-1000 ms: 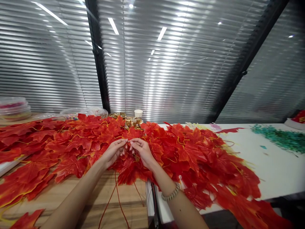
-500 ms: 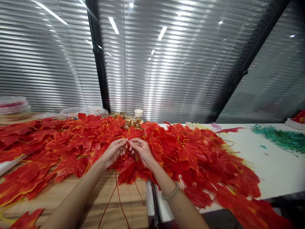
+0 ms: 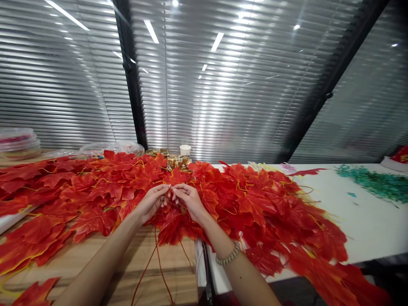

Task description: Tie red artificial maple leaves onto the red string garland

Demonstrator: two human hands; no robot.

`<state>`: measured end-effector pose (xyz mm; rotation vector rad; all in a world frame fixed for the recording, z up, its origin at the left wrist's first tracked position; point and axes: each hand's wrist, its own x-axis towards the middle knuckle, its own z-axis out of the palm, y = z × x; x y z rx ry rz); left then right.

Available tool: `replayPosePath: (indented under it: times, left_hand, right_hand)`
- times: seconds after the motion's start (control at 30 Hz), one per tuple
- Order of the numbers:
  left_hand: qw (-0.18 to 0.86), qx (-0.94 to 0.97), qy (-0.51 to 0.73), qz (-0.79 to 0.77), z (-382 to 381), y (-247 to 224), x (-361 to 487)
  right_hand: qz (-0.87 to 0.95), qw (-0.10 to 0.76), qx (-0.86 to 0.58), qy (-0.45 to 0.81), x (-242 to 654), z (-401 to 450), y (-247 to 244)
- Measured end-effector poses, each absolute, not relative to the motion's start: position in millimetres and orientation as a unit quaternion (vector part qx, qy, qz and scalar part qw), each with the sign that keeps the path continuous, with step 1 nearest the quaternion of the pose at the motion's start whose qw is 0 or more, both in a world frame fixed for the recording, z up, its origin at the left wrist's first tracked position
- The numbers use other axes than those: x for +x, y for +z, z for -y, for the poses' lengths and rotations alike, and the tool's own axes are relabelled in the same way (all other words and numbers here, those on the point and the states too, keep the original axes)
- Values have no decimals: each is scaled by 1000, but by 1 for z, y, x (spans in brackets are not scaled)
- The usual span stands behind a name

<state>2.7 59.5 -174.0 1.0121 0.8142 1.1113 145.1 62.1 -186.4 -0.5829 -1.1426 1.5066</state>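
Observation:
My left hand [image 3: 156, 201] and my right hand [image 3: 188, 200] meet at the fingertips over a heap of red artificial maple leaves [image 3: 255, 204]. Both are closed in a pinch, thumbs against fingers. A bit of red shows between the fingertips, perhaps cord, but it is too small to make out. Below the hands, thin red cords [image 3: 162, 272] come out from under a leaf [image 3: 175, 227] and run down over the wooden tabletop [image 3: 137, 255]. A beaded bracelet [image 3: 228, 254] circles my right wrist.
Behind the leaves stand a paper cup [image 3: 185, 150] and gold foil packets [image 3: 178, 162]. Stacked plastic tubs [image 3: 19, 143] sit far left. Green shreds [image 3: 372, 180] lie on the white table [image 3: 360, 225] at right. A gap divides the tables. Slatted blinds [image 3: 207, 85] rise behind.
The view has tipped very slightly. Both hands keep the same pinch in the same place, and the leaves and cords look unmoved.

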Motion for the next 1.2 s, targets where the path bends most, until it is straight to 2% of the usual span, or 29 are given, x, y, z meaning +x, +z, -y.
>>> replayPosePath:
  times: [1.2]
  left_hand:
    - [655,462,477,-361,-58,-173,5]
  right_hand:
    - [479,537,-247,649,144,-61,-188]
